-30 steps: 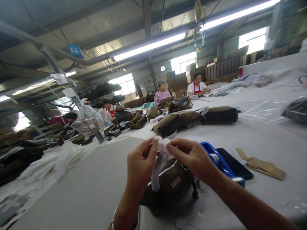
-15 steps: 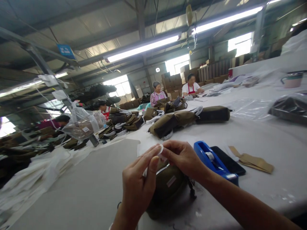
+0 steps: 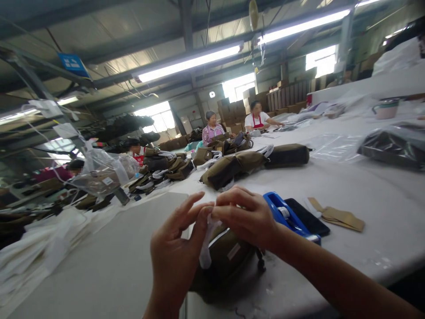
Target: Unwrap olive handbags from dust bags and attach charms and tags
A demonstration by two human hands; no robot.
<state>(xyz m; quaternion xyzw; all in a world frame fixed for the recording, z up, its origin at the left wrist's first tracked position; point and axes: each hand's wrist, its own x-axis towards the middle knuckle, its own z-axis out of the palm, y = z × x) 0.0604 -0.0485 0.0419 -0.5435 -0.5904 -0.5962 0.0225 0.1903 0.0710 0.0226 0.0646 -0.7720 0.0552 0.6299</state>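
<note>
An olive-green bag [image 3: 229,261] with a light zipper line and a small label sits on the table in front of me. Above it, my left hand [image 3: 179,243] pinches the upper end of a thin white wrapping strip [image 3: 206,252] between thumb and fingers. The strip hangs down over the bag's left side. My right hand [image 3: 247,215] is closed at the same end of the strip, its fingertips touching those of the left. Exactly how the strip runs between the fingertips is hidden. A dark cord or pull [image 3: 260,261] dangles at the bag's right side.
Right of the bag lie a blue tape dispenser [image 3: 274,201], a black flat device [image 3: 314,219] and brown paper pieces [image 3: 343,217]. More olive bags [image 3: 232,166] lie beyond. A plastic-wrapped dark item [image 3: 395,146] is at right. Several people work farther back.
The white strip, earlier a small loop at the fingertips, now hangs lower over the bag. My left fingers have spread somewhat. The view has shifted slightly right.
</note>
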